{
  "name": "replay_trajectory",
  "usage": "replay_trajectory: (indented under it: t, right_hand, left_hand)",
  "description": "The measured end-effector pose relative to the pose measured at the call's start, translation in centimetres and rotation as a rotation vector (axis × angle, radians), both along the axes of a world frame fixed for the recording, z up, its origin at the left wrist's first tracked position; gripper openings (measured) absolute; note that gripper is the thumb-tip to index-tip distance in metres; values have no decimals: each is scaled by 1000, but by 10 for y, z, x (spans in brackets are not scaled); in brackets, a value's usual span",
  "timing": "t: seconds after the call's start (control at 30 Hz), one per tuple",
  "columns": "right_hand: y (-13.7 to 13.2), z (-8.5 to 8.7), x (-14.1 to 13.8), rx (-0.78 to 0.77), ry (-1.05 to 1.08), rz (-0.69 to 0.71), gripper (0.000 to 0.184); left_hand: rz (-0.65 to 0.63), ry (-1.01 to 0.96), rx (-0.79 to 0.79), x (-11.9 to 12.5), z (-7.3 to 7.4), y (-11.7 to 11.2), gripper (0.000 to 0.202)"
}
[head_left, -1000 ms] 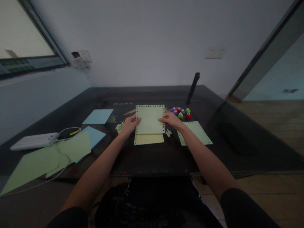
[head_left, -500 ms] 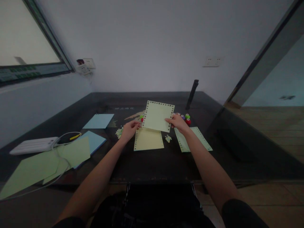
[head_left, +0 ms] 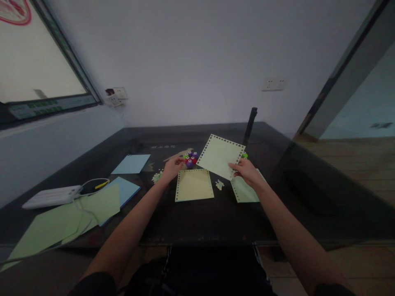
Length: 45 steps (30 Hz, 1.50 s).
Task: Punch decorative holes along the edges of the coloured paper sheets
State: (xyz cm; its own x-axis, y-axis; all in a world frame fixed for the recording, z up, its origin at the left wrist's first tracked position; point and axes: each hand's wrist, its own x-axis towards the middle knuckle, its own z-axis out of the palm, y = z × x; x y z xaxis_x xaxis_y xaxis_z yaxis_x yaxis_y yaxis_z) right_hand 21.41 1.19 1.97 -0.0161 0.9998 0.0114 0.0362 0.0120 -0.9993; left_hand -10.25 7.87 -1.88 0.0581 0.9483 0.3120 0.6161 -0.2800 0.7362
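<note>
My right hand point(head_left: 246, 170) grips the lower right corner of a pale sheet of paper point(head_left: 219, 156) with small holes punched along its edges. The sheet is tilted above the table, its thumb-side face toward me. My left hand point(head_left: 173, 167) has its fingers bent together beside a cluster of small round craft punches point(head_left: 190, 159) in red, purple and green; whether it holds anything is hidden. Below lies a yellowish sheet point(head_left: 195, 186) with punched edges. Under my right wrist, another punched pale green sheet point(head_left: 245, 190) is partly covered.
Small paper cutouts lie in a pile point(head_left: 156, 176) at left and another pile point(head_left: 219, 185) at centre. Blue sheets point(head_left: 132, 163), green sheets point(head_left: 52, 220) and a white power strip point(head_left: 51, 196) with a cable occupy the left. A black upright post point(head_left: 250, 123) stands at the back right.
My right hand has carried the punched sheet to the right and turned it clockwise, uncovering the craft punches at the centre. My left hand has let go of the sheet's left edge or moved off it.
</note>
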Motion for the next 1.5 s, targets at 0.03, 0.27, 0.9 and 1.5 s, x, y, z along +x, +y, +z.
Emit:
replay_trajectory:
  t: [0.03, 0.27, 0.9, 1.5]
  right_hand:
    - [-1, -1, 0, 1, 15, 4, 19]
    - [-3, 3, -1, -23, 53, 26, 19]
    - [3, -3, 2, -6, 140, 23, 13]
    - [-11, 6, -2, 43, 335, -41, 24]
  left_hand:
    - [36, -13, -16, 2, 1, 8, 22]
    - [249, 31, -130, 8, 0, 56, 30]
    - [222, 332, -212, 18, 3, 72, 30]
    - [-232, -1010, -487, 81, 50, -58, 28]
